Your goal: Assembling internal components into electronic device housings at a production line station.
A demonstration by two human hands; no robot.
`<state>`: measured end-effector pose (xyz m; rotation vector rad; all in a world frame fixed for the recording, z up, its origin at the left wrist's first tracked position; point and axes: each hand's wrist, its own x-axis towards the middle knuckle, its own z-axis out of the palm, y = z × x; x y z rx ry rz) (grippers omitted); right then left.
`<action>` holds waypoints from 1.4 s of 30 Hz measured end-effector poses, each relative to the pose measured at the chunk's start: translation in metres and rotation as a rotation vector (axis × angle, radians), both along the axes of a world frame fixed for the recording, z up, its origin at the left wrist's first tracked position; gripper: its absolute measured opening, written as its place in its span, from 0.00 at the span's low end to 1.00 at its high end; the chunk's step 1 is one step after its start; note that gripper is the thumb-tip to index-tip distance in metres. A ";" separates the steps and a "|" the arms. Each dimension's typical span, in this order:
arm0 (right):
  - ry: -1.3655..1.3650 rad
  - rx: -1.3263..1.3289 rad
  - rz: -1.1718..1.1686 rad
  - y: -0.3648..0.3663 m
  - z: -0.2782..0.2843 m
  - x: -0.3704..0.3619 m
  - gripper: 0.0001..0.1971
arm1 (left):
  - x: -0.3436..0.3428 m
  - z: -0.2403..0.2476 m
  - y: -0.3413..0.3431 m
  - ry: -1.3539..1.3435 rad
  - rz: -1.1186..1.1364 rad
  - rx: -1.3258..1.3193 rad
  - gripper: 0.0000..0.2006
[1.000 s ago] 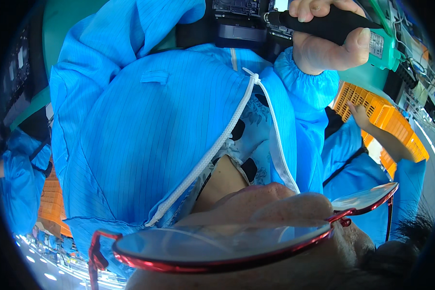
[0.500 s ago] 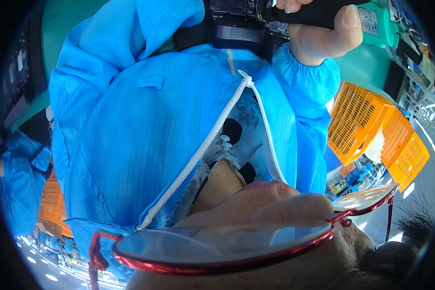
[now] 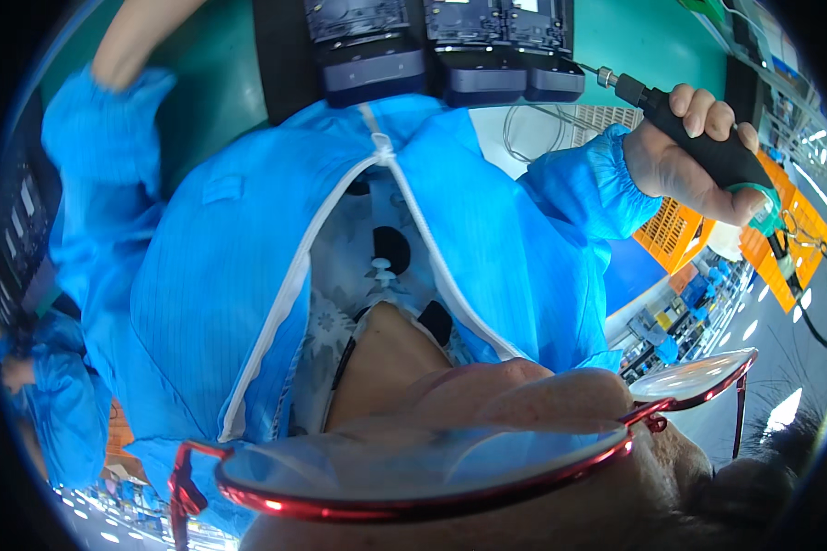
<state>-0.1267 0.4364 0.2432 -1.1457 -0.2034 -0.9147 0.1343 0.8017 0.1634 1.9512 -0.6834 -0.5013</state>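
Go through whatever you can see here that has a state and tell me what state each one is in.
Black-handled electric screwdriver: gripped, metal tip aimed at the dark devices.
Right hand: closed around the screwdriver handle.
Left hand: out of view; only the bare forearm shows, raised.
Blue zip-front work jacket: zip partly open below the collar.
Dark grey boxy devices: lying side by side on the green mat.
Red-rimmed glasses: worn.

Orange slatted plastic crates (image 3: 675,234) stand stacked at the right edge beyond the blue sleeve, with more orange crates (image 3: 786,248) further right; no labels, signs or screens can be made out.
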 end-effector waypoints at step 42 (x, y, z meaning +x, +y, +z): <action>0.173 0.044 -0.490 -0.008 -0.020 -0.041 0.25 | -0.040 -0.061 -0.215 -0.887 -0.680 0.227 0.39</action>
